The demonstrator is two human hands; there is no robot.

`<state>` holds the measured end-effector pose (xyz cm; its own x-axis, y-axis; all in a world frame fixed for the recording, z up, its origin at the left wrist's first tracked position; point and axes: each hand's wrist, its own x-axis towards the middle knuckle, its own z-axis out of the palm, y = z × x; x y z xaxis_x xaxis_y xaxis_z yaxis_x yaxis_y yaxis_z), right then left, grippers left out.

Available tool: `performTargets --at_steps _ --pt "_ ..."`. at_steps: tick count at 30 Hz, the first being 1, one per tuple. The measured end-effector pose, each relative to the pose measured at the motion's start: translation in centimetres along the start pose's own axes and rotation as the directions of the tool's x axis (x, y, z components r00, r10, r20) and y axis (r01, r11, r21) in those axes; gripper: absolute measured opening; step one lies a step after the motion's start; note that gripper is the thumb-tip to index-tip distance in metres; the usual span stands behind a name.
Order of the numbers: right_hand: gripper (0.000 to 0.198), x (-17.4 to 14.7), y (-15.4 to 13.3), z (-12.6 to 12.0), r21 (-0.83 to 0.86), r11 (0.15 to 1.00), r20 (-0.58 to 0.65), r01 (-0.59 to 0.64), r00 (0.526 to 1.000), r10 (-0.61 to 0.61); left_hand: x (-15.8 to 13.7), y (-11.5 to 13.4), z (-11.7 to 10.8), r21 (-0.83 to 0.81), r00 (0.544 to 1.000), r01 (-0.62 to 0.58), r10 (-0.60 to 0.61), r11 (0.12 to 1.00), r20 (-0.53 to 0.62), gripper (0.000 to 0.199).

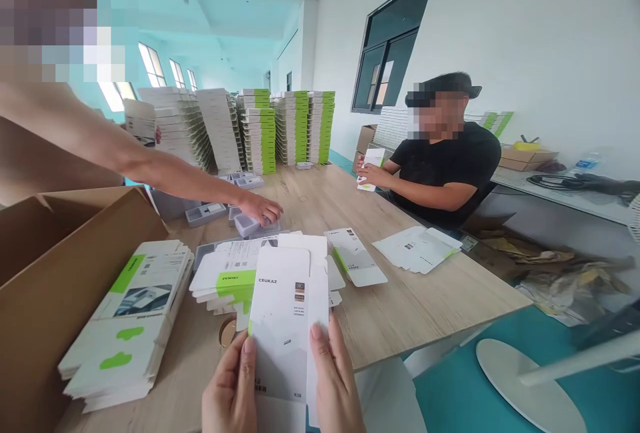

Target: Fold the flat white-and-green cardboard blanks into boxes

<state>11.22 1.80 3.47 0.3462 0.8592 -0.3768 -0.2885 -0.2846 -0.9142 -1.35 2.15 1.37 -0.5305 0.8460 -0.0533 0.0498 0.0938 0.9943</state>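
Note:
Between my two hands is a white carton (281, 333), a thin product box with small print and its side panel partly folded. My left hand (233, 383) grips its left edge, thumb on the front. On the right side panel, my right hand (334, 379) presses with its thumb, fingers behind. Just beyond lies a pile of flattened cartons (227, 276) with green bands. A small round brown roll (227, 331), possibly tape, lies near my left hand. Another flat-looking carton (353, 256) rests to the right of the pile.
At left are a cardboard box (75, 273) and a stack of flat cartons (135, 313). A co-worker's hand (260, 208) touches plastic trays (247, 225). Another person (440, 159) holds a carton at the right. Tall stacks of boxes (260, 139) stand on the table (425, 313).

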Motion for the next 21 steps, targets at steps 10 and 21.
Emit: performTargets --at_steps 10,21 --pt "0.08 -0.1 -3.9 0.0 0.284 0.956 0.363 0.078 0.914 -0.182 -1.1 0.9 1.0 -0.007 0.995 -0.001 0.001 1.0 0.1 0.064" --pt "0.046 2.9 -11.3 -3.6 -0.342 0.626 0.339 0.701 0.713 -0.614 -1.3 -1.8 -0.5 0.236 0.896 -0.44 0.408 0.866 0.173 0.042"
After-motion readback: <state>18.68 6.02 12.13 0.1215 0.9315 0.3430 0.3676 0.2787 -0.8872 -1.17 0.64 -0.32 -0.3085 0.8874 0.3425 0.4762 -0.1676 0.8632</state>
